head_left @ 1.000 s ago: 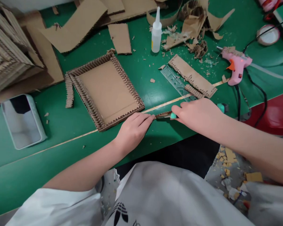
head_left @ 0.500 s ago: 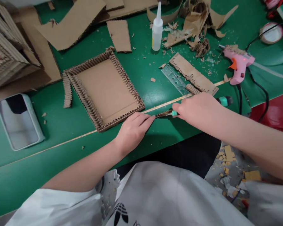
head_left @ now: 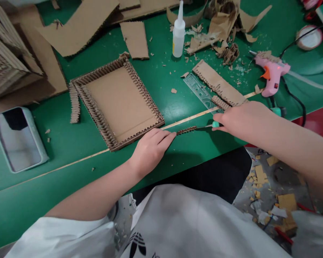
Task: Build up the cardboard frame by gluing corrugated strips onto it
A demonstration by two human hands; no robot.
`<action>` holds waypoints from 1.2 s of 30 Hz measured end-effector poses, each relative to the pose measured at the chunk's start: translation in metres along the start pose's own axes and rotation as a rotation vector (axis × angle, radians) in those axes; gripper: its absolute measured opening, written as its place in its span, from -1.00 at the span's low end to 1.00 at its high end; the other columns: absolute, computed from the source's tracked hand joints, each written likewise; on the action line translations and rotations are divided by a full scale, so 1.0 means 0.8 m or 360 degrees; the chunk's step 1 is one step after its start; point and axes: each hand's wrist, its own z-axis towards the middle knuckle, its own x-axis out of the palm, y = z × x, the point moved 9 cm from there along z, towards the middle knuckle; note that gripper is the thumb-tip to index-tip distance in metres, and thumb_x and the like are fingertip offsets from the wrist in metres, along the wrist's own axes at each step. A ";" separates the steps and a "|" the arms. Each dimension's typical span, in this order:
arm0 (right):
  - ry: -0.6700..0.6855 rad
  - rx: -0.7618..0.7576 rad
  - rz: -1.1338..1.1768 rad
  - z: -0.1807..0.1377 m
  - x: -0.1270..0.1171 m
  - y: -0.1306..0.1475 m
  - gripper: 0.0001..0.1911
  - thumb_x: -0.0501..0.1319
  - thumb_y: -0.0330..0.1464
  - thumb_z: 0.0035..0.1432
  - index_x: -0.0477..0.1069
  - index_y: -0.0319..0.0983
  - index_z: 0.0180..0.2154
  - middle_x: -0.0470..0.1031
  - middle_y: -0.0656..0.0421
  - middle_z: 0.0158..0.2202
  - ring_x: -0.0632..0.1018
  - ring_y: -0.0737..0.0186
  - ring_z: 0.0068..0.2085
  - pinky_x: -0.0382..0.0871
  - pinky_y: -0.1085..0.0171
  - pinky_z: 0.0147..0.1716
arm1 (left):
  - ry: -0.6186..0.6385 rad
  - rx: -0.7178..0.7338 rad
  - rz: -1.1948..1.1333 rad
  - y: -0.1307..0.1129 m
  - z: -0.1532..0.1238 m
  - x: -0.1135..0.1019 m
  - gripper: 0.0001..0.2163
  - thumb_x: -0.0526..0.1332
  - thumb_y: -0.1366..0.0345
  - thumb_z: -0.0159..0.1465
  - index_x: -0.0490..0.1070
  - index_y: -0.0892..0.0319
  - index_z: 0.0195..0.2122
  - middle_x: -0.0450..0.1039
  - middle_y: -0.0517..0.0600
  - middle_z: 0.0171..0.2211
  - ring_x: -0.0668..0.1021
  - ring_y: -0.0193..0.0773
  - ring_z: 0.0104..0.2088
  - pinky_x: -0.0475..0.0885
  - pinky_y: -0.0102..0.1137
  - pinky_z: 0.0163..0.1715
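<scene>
My left hand lies low on the green table, its fingertips closed on the left end of a narrow corrugated cardboard strip. My right hand grips a teal-handled craft knife. The thin blade points left, and its tip is at the right end of the strip. Most of the handle is hidden by the hand; its back end shows behind the wrist. Just beyond my left hand sits a shallow cardboard tray with corrugated walls. Another loose strip lies against its left side.
A phone lies at the left, near stacked cardboard. Beyond my hands are a glue bottle, a clear ruler, a cut cardboard piece and paper scraps. A pink glue gun with a cord rests at the right.
My right hand has moved to the right with the craft knife, away from my left hand. More of the strip and the blade now shows. My left hand has stayed almost still.
</scene>
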 end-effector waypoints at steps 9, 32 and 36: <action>-0.0315 0.0135 0.0072 -0.016 -0.013 -0.031 -0.55 0.01 0.00 0.24 0.41 -0.19 -0.14 0.50 0.06 -0.44 0.40 0.20 -0.55 -0.03 0.29 -0.60 | -0.0163 -0.0177 -0.0043 0.005 -0.002 -0.013 -0.74 0.14 0.45 0.30 0.39 0.20 0.01 0.55 0.05 -0.24 0.56 -0.26 -0.24 0.50 -0.37 -0.20; -0.1105 -0.0303 0.2034 0.002 -0.103 0.062 -0.74 0.25 -0.15 0.10 0.50 -0.20 -0.30 0.55 0.15 -0.30 0.53 0.22 -0.25 0.39 0.24 -0.20 | -0.0511 -0.1482 -0.2111 0.057 -0.029 0.010 -0.66 0.46 0.21 -0.10 0.50 0.21 -0.30 0.49 -0.08 -0.45 0.52 -0.35 -0.43 0.49 -0.38 -0.34; -0.1006 -0.0229 0.2537 0.018 -0.085 0.071 -0.78 0.29 -0.18 0.03 0.49 -0.21 -0.41 0.54 0.20 -0.41 0.51 0.29 -0.37 0.39 0.29 -0.33 | -0.0524 -0.1545 -0.2170 0.061 -0.035 0.012 -0.66 0.47 0.18 -0.09 0.54 0.20 -0.31 0.54 -0.05 -0.42 0.54 -0.32 -0.40 0.49 -0.38 -0.33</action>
